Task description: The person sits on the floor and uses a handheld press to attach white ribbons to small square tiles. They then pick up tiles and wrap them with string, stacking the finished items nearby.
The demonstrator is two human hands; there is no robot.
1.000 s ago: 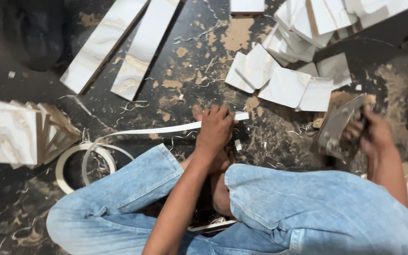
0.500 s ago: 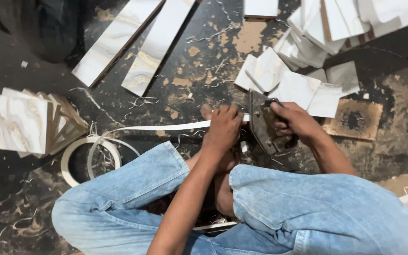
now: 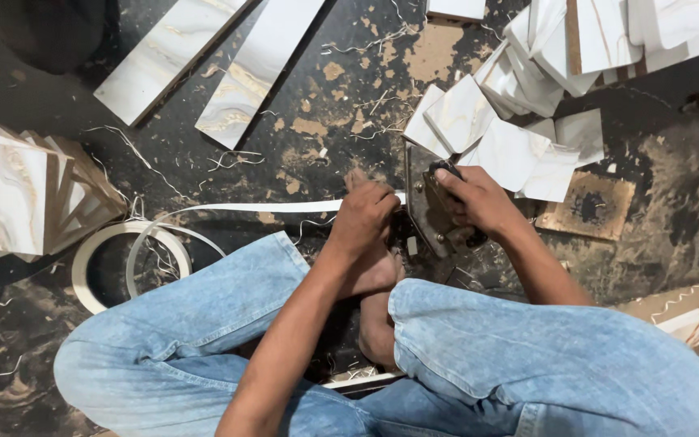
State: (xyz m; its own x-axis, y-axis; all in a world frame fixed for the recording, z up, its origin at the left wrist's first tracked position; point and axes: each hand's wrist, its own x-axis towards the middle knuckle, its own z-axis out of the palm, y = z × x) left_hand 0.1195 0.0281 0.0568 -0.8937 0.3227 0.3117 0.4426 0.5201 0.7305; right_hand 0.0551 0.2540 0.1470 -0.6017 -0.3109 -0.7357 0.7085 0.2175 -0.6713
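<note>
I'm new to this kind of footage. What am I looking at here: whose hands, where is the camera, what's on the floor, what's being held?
The camera sits on the person's head, looking down at crossed legs in jeans on a dusty floor. The left hand presses down on a white edging strip that runs from a roll. The right hand grips a dark metal hand tool at the strip's end. Around lie marble-patterned boards: long ones, a stack at left and small pieces.

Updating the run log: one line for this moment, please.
left hand: pressing white edge strip | right hand: gripping metal hand tool | floor: marbled offcuts
</note>
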